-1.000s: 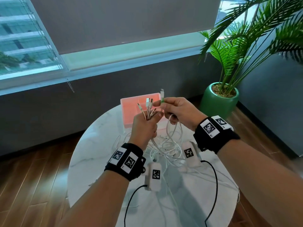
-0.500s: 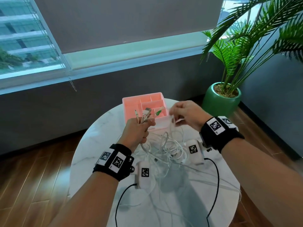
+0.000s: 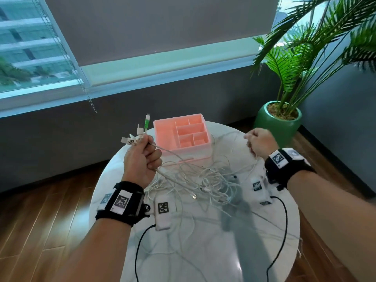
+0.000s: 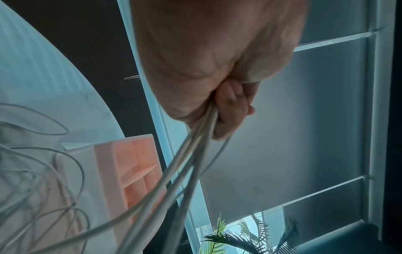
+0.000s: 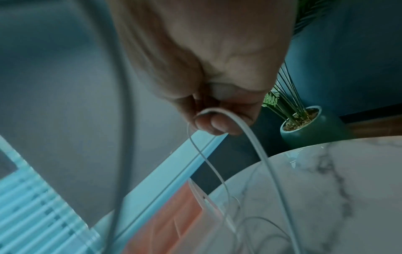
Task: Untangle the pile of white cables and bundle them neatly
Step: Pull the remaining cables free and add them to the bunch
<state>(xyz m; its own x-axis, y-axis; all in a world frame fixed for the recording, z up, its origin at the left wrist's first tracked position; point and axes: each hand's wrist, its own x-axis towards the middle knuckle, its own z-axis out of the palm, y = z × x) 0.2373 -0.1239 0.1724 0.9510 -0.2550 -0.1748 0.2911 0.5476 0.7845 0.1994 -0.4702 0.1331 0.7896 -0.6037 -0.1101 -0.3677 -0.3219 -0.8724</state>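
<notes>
A tangle of white cables [image 3: 199, 180] lies on the round marble table [image 3: 203, 241]. My left hand [image 3: 145, 153] is raised at the table's left edge and grips several cable ends; their plugs [image 3: 138, 135], one with a green collar, stick up above the fist. In the left wrist view the strands [image 4: 191, 154] run down out of my left hand [image 4: 228, 110]. My right hand [image 3: 258, 143] is out to the right and pinches one thin white cable [image 5: 217, 111], which loops over the fingers [image 5: 217, 123] and drops to the pile.
A pink divided organiser box [image 3: 182, 135] stands at the back of the table, just beyond the cables. A potted palm in a green pot [image 3: 276, 121] is on the floor at the right. Black wrist-camera leads [image 3: 284, 220] trail over the near table.
My hands have drawn apart: the left went left and up with the plug ends, the right went right, pulling one cable out of the pile. The view tilted down.
</notes>
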